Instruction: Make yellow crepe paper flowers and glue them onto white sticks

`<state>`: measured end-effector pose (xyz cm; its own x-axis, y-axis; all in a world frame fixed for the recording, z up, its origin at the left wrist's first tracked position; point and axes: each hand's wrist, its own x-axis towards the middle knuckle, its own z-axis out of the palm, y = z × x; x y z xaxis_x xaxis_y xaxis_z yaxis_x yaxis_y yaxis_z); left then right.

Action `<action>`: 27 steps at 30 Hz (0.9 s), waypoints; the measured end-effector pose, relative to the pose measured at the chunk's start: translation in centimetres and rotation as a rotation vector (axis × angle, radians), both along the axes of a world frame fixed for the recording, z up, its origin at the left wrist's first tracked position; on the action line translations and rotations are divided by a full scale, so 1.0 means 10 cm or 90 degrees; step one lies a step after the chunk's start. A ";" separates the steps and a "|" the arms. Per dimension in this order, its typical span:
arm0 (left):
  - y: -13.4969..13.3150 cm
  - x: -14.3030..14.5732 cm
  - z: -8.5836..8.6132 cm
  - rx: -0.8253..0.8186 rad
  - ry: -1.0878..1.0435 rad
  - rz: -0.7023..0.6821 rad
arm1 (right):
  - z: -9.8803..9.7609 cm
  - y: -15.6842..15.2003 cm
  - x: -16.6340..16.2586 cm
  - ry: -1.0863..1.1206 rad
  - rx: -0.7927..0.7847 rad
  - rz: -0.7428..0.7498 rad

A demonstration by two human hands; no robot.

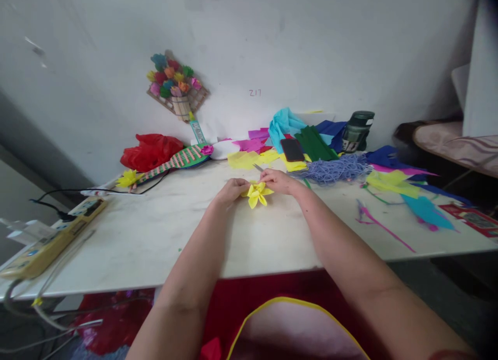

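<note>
A yellow paper flower [257, 195] with pointed petals is held just above the white table, between my two hands. My left hand [234, 188] pinches its left edge, fingers closed. On the other side, the fingers of my right hand [277, 181] are closed on the flower's upper right petals. A thin pointed metal tip [257, 167], perhaps of scissors, shows just behind my right hand; I cannot tell whether that hand holds it or it lies on the table. My fingers hide the back of the flower.
Behind lie a phone [292, 150], yellow paper [244, 160], green crepe paper [316, 143] and a purple string heap [336, 169]. A bottle [358, 132] stands at the back. Left are a decorated fan shape [177, 160], a red bag [150, 151] and a power strip [58, 238].
</note>
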<state>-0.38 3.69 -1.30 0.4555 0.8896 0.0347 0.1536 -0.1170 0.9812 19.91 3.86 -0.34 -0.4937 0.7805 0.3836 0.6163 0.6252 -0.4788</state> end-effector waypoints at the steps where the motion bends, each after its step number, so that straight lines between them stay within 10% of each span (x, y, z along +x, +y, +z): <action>1: 0.00 0.00 0.01 -0.003 -0.004 -0.006 | 0.00 0.00 0.00 0.007 -0.010 0.009; 14: -0.03 0.01 0.04 -0.021 -0.014 -0.007 | 0.17 -0.19 0.05 0.088 -0.249 -0.025; 27: -0.01 -0.03 0.03 -0.003 -0.017 -0.004 | 0.16 -0.17 0.04 0.009 -0.145 -0.030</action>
